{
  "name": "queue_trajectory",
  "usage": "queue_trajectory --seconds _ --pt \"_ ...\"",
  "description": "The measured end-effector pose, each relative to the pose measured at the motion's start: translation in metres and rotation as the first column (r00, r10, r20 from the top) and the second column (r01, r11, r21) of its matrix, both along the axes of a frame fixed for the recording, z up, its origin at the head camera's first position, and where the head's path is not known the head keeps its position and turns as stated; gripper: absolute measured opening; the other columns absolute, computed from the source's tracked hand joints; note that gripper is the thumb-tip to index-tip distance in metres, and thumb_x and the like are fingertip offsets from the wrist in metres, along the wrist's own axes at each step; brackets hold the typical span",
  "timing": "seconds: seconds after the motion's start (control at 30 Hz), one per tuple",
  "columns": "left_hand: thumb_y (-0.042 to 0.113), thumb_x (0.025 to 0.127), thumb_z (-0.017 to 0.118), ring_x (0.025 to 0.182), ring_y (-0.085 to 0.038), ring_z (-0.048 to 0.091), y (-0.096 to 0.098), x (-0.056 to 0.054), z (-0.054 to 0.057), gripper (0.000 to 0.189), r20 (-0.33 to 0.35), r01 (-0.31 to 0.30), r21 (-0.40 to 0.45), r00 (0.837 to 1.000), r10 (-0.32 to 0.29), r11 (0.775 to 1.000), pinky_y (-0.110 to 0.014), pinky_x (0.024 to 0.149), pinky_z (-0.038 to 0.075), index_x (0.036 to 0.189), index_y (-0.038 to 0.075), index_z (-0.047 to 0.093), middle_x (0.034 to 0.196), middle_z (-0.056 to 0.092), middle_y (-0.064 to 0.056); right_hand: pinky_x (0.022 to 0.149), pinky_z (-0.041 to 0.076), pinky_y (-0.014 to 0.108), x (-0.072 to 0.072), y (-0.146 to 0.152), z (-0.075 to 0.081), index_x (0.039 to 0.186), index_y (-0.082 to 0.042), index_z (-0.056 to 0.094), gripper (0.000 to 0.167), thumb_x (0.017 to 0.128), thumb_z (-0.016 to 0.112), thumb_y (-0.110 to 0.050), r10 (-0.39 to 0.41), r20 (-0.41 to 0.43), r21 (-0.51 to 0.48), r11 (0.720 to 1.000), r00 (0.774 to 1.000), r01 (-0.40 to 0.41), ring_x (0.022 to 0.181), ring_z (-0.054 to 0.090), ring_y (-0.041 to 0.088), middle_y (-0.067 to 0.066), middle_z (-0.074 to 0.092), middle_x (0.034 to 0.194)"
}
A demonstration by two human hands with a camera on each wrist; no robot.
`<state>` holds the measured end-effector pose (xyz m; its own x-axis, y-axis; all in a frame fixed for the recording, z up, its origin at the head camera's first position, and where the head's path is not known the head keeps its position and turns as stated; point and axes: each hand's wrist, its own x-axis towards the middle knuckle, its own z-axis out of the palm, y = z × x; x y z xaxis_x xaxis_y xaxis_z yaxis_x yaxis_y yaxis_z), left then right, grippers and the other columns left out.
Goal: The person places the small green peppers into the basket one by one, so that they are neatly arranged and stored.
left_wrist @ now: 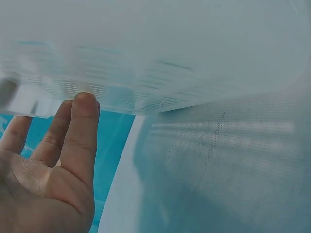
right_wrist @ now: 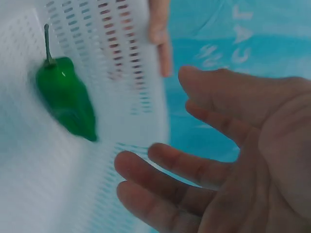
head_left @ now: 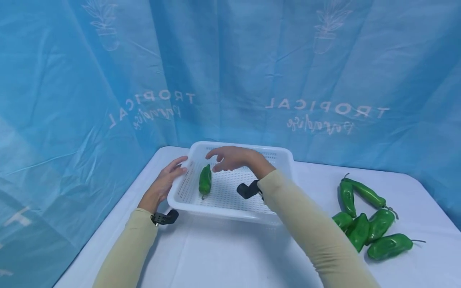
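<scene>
1 green pepper [head_left: 205,181] is lying inside the white basket [head_left: 230,215], over toward its left wall, and the person's right hand [head_left: 232,158] is hanging over the basket's interior, to the right of that pepper and a little nearer the far wall. The pepper's long axis is running roughly along the left wall, its stem pointing to the basket's near side and its tapered tip to the far side, so from my spot the tip is looking like the part closest to the right thumb. That hand is holding nothing: its fingers are sitting loosely apart, a clear gap showing between thumb and fingertips. How high it is hovering above the basket's floor I'm not able to tell.

The left hand [head_left: 163,182] is touching the basket's left wall from outside, its fingers lying fairly straight rather than wrapping. With that wall standing between it and the pepper, the right hand is appearing the nearer of the 2. Well to the basket's right, at least 6 more peppers [head_left: 379,225] are lying loosely grouped on the white-covered table [head_left: 234,256].
</scene>
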<state>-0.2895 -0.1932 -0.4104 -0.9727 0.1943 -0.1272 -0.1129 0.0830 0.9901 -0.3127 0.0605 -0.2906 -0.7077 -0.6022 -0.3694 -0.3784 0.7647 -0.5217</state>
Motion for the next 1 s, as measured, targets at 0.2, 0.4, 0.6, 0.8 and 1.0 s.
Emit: queue_trajectory --seconds 0.2,0.4,0.6,0.8,1.0 --pt "0.034 0.104 0.047 0.137 -0.035 0.046 0.0 0.0 -0.003 0.061 -0.015 0.011 -0.003 1.0 -0.011 1.0 -0.041 0.098 0.054 0.158 0.029 0.02 0.16 0.032 -0.011 0.104 0.051 0.042 0.047 0.048 0.038 0.148 -0.022 0.046 0.053 0.098 0.062 -0.023 0.162 -0.211 0.025 0.987 0.964 -0.16 0.128 0.058 0.023 0.002 0.046 0.153" --pt "0.036 0.105 0.046 0.141 -0.038 0.043 -0.002 0.011 -0.01 0.061 -0.012 -0.01 -0.029 1.0 0.009 1.0 -0.046 0.103 0.052 0.159 0.03 0.018 0.162 0.029 -0.01 0.095 0.055 0.038 0.107 0.107 0.051 0.146 -0.027 0.048 0.05 0.098 0.062 -0.026 0.218 -0.285 -0.014 0.973 0.934 -0.231 0.115 0.064 0.015 -0.002 0.052 0.146" --pt "0.038 0.104 0.047 0.14 -0.038 0.043 -0.004 0.019 -0.009 0.063 -0.007 -0.025 -0.032 1.0 0.025 0.999 -0.047 0.103 0.052 0.159 0.029 0.017 0.162 0.028 -0.012 0.094 0.057 0.041 0.148 0.168 0.053 0.14 -0.04 0.049 0.049 0.094 0.066 -0.036 0.116 -0.25 0.048 0.993 0.961 -0.108 0.125 0.059 0.017 -0.007 0.052 0.146" --pt "0.038 0.104 0.047 0.132 -0.03 0.049 -0.006 0.013 0.001 0.063 -0.025 0.01 -0.05 1.0 -0.011 0.999 -0.045 0.099 0.054 0.159 0.028 0.019 0.161 0.029 -0.013 0.087 0.058 0.034 0.156 0.23 0.036 0.136 -0.04 0.053 0.05 0.09 0.071 -0.034 -0.006 -0.303 0.116 0.992 0.953 0.043 0.121 0.06 0.017 -0.01 0.057 0.139" --pt "0.039 0.104 0.047 0.131 -0.029 0.05 0.0 0.006 0.003 0.063 -0.029 0.042 -0.042 0.999 -0.043 0.998 -0.045 0.099 0.055 0.159 0.027 0.017 0.161 0.029 -0.013 0.081 0.059 0.033 0.152 0.273 -0.005 0.128 -0.03 0.062 0.044 0.086 0.075 -0.022 -0.06 -0.364 0.145 0.982 0.93 0.12 0.11 0.063 0.018 -0.006 0.064 0.125"
